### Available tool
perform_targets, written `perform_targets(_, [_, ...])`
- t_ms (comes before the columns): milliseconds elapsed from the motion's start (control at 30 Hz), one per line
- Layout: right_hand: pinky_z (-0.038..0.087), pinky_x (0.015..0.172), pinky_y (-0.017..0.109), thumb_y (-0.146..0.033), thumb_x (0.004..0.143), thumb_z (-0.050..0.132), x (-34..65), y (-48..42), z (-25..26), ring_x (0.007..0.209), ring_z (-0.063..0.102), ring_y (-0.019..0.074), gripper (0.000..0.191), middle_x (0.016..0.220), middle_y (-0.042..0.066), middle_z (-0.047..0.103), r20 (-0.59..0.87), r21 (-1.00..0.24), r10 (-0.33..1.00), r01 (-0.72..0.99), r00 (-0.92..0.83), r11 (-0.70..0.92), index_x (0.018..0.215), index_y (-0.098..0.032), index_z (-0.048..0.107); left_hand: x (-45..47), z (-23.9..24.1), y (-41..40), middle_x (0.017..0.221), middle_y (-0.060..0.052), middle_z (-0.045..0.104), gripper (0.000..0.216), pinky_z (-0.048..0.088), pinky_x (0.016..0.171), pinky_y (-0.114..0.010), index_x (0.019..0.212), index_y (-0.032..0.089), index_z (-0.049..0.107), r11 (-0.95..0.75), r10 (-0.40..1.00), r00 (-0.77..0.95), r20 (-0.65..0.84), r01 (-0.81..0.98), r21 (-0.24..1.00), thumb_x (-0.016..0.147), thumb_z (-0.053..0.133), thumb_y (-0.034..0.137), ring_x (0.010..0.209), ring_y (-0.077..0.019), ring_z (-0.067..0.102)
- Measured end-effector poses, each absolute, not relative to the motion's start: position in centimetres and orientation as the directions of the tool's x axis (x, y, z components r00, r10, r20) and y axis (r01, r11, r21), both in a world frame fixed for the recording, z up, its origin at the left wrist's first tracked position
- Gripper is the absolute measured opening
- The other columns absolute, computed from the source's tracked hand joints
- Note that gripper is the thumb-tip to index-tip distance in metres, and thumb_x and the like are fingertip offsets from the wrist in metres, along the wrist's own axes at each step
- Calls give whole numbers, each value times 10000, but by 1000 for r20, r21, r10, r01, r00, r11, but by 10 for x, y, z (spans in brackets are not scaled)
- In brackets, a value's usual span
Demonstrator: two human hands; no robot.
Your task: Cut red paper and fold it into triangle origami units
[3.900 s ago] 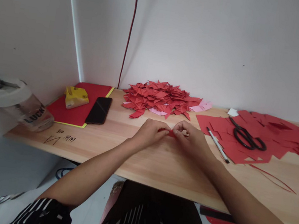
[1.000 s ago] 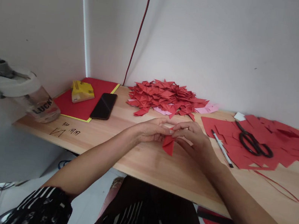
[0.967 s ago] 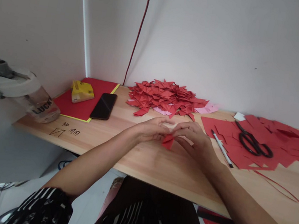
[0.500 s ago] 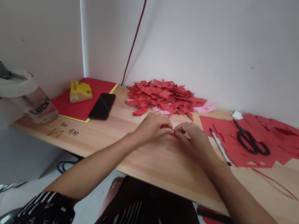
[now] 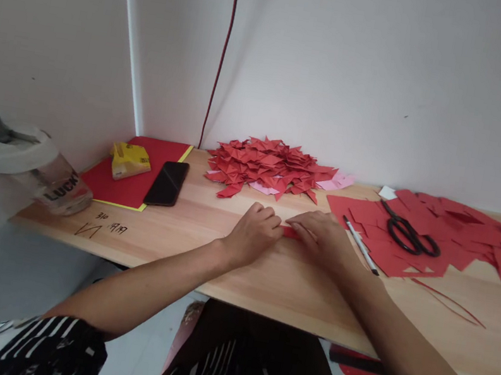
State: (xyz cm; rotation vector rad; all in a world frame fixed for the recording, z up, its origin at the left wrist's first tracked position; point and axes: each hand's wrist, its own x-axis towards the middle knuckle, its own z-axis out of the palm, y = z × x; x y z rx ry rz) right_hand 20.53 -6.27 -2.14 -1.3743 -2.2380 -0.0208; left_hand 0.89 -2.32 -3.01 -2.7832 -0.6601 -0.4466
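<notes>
Red folded paper (image 5: 291, 233) flat on table (image 5: 264, 279), both hands' grip pressing it

Pale, smooth-grained wood makes up the table (image 5: 264, 279), and on it matt red paper lies as a heap of folded pieces (image 5: 270, 166), with a glossy black phone (image 5: 167, 183) to the heap's left.
</notes>
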Motion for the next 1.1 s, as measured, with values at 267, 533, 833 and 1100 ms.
perform_targets(267, [436, 878, 367, -204, 978, 403, 183, -84, -14, 976, 667, 204, 276, 1102, 74, 726, 312, -235, 840, 821, -443, 520, 1029, -183, 673, 2, -31, -48, 956, -86, 642, 183, 384, 812, -382, 953, 123, 671, -846, 462, 841, 282, 513, -145, 934, 500, 187, 951, -235, 525])
perform_targets(533, [403, 1023, 444, -193, 977, 371, 165, -97, -26, 1216, 575, 260, 382, 1312, 189, 605, 221, -9, 878, 900, -424, 437, 1282, -62, 559, -4, -37, -59, 1176, -114, 628, 348, 393, 1003, -399, 1256, 55, 559, -798, 539, 776, 327, 595, -97, 940, 464, 168, 1162, -275, 502])
perform_targets(833, [411, 1069, 444, -339, 982, 358, 163, -109, -32, 1317, 483, 264, 522, 1410, 182, 513, 203, -43, 922, 937, -331, 346, 1396, -39, 464, -4, -43, -58, 1312, -137, 581, 400, 355, 1105, -392, 1325, 58, 497, -797, 552, 781, 292, 598, -91, 956, 403, 180, 1273, -255, 491])
perform_targets(1100, [393, 1078, 449, -355, 987, 336, 179, -111, -42, 1320, 479, 263, 526, 1432, 176, 488, 201, 8, 935, 955, -293, 297, 1386, -46, 483, -2, -40, -60, 1254, -144, 599, 337, 366, 1082, -387, 1236, 61, 548, -804, 563, 784, 261, 592, -45, 962, 399, 189, 1234, -250, 508])
